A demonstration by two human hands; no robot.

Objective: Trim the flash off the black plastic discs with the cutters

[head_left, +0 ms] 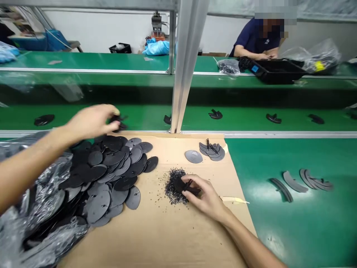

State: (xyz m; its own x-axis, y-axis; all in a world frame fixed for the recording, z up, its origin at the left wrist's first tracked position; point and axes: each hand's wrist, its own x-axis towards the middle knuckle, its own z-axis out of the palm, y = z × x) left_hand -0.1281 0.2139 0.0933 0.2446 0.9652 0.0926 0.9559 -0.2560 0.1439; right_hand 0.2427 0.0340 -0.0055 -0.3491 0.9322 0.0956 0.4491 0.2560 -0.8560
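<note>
My left hand [92, 121] reaches out over the far edge of the cardboard sheet [156, 230], fingers closed on a small black plastic part [118, 121] at the conveyor's edge. My right hand [205, 197] rests on the cardboard beside a heap of tiny black plastic scraps [173, 184], its fingers pinched on a small dark tool or part that I cannot name. A big pile of dark grey round plastic discs [111, 175] lies between my arms, spilling out of a clear plastic bag [30, 223].
A few trimmed discs [212, 150] and a single one [193, 156] lie at the cardboard's far side. Curved black offcuts [301, 180] lie on the green mat at right. Black parts ride the green conveyor [251, 119]. A metal post [184, 67] stands ahead. Another person sits across by a black tray [279, 70].
</note>
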